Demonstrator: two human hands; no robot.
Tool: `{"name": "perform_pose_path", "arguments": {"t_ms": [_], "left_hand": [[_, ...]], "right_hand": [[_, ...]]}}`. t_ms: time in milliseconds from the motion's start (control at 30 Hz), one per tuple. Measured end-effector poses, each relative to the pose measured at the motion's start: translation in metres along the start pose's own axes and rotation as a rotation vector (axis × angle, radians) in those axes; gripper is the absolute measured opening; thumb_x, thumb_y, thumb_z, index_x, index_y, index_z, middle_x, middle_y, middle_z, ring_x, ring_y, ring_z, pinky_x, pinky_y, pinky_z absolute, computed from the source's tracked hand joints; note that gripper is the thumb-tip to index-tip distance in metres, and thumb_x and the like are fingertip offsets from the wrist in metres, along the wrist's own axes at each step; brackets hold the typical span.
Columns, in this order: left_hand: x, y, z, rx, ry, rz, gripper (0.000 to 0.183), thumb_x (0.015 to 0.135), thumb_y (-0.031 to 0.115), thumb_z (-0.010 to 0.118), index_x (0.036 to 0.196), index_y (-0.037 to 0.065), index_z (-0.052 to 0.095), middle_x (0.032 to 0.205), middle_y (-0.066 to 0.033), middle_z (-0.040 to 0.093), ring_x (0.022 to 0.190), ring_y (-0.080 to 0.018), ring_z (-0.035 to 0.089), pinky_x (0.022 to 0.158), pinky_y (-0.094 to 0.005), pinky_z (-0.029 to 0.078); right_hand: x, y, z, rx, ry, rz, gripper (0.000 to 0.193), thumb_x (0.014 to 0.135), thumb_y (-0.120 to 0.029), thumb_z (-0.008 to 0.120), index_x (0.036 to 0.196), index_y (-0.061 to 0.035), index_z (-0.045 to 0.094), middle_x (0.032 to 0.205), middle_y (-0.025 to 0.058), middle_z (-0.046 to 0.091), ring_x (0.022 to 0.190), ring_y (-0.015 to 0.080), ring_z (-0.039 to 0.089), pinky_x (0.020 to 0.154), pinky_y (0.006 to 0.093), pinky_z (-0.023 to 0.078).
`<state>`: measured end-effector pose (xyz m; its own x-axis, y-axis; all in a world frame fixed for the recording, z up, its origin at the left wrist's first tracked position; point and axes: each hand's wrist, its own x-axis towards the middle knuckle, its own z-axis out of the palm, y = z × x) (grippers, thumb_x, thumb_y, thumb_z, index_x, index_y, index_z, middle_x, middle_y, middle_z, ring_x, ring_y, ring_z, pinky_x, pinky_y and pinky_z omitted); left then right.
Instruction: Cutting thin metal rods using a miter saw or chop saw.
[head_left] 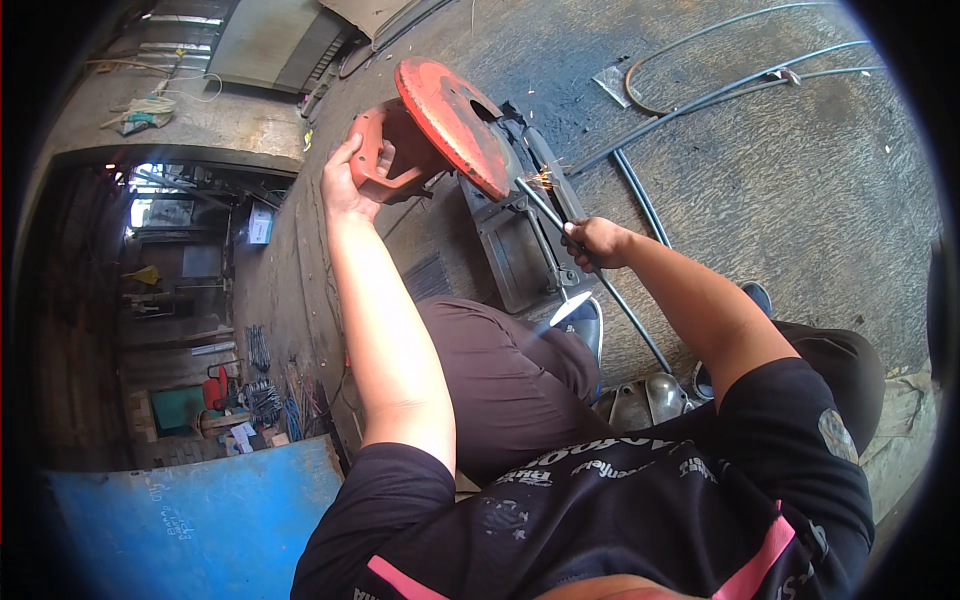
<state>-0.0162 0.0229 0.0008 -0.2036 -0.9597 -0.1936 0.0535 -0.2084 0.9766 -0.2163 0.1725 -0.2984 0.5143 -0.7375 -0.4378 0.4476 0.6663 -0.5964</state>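
My left hand (355, 178) is wrapped round the orange handle of a chop saw (452, 125), whose round orange guard tilts over its dark metal base (515, 255). Orange sparks fly beside the guard's lower edge, where a thin metal rod (622, 305) meets the saw. My right hand (597, 245) grips that rod partway along its length. From there the rod slants back toward my legs, and its near end lies by a grey metal casting (645, 402). The guard hides most of the cutting disc.
Long metal rods (690, 105), some curved, lie on the worn floor at the far right. A blue sheet (200, 510) is at the near left, close to bundles of dark bent rods (262, 400). My shoe (582, 325) is beside the saw base.
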Motion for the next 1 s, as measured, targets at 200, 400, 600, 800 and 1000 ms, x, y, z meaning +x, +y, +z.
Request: {"name": "perform_pose_path", "arguments": {"t_ms": [200, 400, 600, 800, 1000], "left_hand": [[-0.001, 0.001, 0.000, -0.036, 0.000, 0.002, 0.038, 0.088, 0.019, 0.057, 0.122, 0.005, 0.047, 0.110, -0.0124, 0.054, 0.092, -0.0222, 0.058, 0.083, -0.0598, 0.050], [0.007, 0.000, -0.004, -0.052, -0.011, 0.027, 0.035, 0.088, 0.015, 0.057, 0.119, 0.002, 0.047, 0.112, -0.0146, 0.055, 0.092, -0.0235, 0.058, 0.087, -0.0418, 0.053], [0.002, 0.000, -0.002, -0.045, -0.031, 0.022, 0.035, 0.087, 0.015, 0.056, 0.118, 0.001, 0.047, 0.114, -0.0156, 0.053, 0.093, -0.0234, 0.057, 0.086, -0.0404, 0.053], [0.001, 0.002, 0.002, -0.036, -0.032, 0.019, 0.038, 0.087, 0.015, 0.057, 0.120, 0.002, 0.046, 0.115, -0.0154, 0.051, 0.094, -0.0231, 0.057, 0.084, -0.0469, 0.054], [-0.001, 0.000, 0.004, -0.003, 0.032, 0.049, 0.045, 0.087, 0.019, 0.057, 0.127, 0.001, 0.048, 0.117, -0.0148, 0.055, 0.102, -0.0264, 0.057, 0.095, -0.0446, 0.048]], "right_hand": [[0.006, 0.002, 0.009, 0.010, -0.001, -0.072, 0.023, 0.102, -0.028, 0.038, 0.092, -0.0092, 0.045, 0.071, 0.0022, 0.041, 0.055, 0.0145, 0.039, 0.051, 0.0320, 0.039], [0.010, 0.002, 0.001, 0.000, 0.035, -0.003, 0.022, 0.102, -0.029, 0.037, 0.095, -0.0095, 0.044, 0.071, 0.0017, 0.041, 0.054, 0.0138, 0.040, 0.048, 0.0313, 0.039], [0.011, 0.001, -0.003, -0.113, 0.112, 0.008, 0.022, 0.102, -0.029, 0.038, 0.097, -0.0094, 0.045, 0.071, 0.0019, 0.042, 0.053, 0.0135, 0.041, 0.047, 0.0313, 0.040], [0.014, 0.001, -0.005, -0.148, 0.136, -0.003, 0.022, 0.101, -0.030, 0.038, 0.098, -0.0091, 0.045, 0.069, 0.0016, 0.042, 0.052, 0.0140, 0.041, 0.046, 0.0322, 0.039], [0.017, 0.000, -0.008, -0.232, 0.186, -0.023, 0.021, 0.101, -0.028, 0.038, 0.098, -0.0083, 0.045, 0.066, 0.0013, 0.041, 0.049, 0.0136, 0.040, 0.044, 0.0320, 0.038]]}}
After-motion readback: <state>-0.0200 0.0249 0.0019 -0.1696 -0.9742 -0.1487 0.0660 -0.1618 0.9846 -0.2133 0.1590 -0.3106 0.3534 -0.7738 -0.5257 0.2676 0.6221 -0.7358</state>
